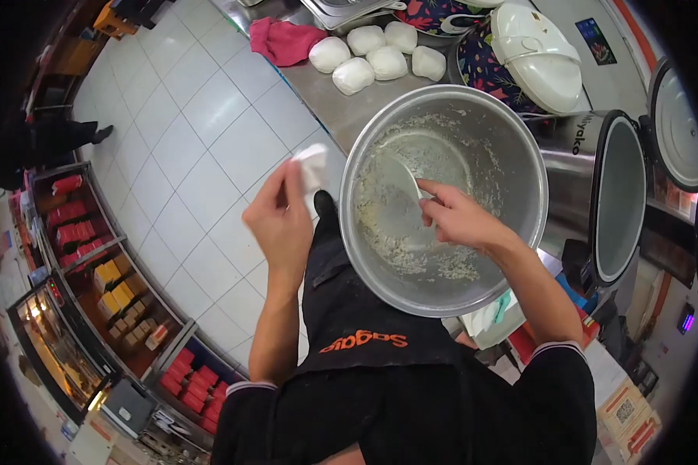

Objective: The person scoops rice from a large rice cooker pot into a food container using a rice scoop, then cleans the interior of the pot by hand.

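Note:
A large metal bowl [531, 159] is tilted toward me, its inside smeared with floury dough crumbs. Inside it, my right hand [459, 218] is closed on a pale, curved scraper [392, 190] that lies against the bowl's wall. Left of the rim, my left hand [278, 211] pinches a soft white piece [312, 166], raised over the floor; motion blurs it, and I cannot tell whether it is dough or tissue. Beyond the bowl, several white dough balls [386, 63] rest together on the steel counter [318, 89].
A red cloth [285, 41] lies beside the dough balls. At right stands a large Miyako cooker [620, 198] with its lid raised, near a white lidded container [535, 58]. Shelves of boxes [120, 287] line the left, across the tiled floor [178, 132]. A person's leg [74, 133] shows far left.

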A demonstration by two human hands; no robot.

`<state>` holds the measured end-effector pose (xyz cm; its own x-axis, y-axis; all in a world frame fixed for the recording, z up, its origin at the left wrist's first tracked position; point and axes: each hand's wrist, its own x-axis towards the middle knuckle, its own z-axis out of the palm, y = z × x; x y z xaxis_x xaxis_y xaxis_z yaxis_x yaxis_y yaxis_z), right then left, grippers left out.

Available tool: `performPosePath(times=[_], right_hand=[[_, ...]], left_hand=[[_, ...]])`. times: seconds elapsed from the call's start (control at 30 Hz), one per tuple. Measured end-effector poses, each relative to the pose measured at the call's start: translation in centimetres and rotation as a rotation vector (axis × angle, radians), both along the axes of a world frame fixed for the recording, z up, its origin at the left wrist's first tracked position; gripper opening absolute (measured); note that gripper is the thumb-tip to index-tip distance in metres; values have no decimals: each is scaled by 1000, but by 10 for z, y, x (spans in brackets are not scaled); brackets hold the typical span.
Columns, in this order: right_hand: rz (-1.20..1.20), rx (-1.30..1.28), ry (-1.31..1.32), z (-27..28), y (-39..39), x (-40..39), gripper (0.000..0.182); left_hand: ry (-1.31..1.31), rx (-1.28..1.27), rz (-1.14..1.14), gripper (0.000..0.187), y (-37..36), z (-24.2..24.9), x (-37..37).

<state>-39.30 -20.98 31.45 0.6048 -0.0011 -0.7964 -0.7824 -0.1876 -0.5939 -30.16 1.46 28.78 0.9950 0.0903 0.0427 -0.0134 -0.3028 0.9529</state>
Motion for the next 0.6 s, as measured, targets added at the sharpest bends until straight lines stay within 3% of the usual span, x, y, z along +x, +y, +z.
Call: performPosePath(times=[0.03,0.07,0.1,0.23,0.3,0.33,0.4,0.43,0.53,0.6], right_hand=[[-14,2,5,5,3,-1,44],[-197,110,69,9,8,-1,44],[-384,221,131,12,12,0,44],[-567,424,84,25,27,-2,45],[-356,356,-45,43,41,-9,36],[-378,369,-45,32,48,-11,36],[-304,-99,-473,2,67,-14,22],[-324,-65,-351,-1,63,-2,19],[-226,18,-316,-5,50,-6,19],[-230,-24,-476,-1,63,-15,20]], left_hand=[[86,23,-161,21,-8,8,9],[168,47,-326,21,-15,11,16],[276,-76,-392,22,-23,7,18],[411,-12,-500,26,-27,22,26],[454,1,-539,26,-21,17,20],[480,-13,-543,26,-17,14,18],[456,18,-599,24,-12,9,16],[447,5,-561,23,-8,9,14],[497,-48,-515,22,-3,12,4],[581,-129,-481,24,-1,11,8]])
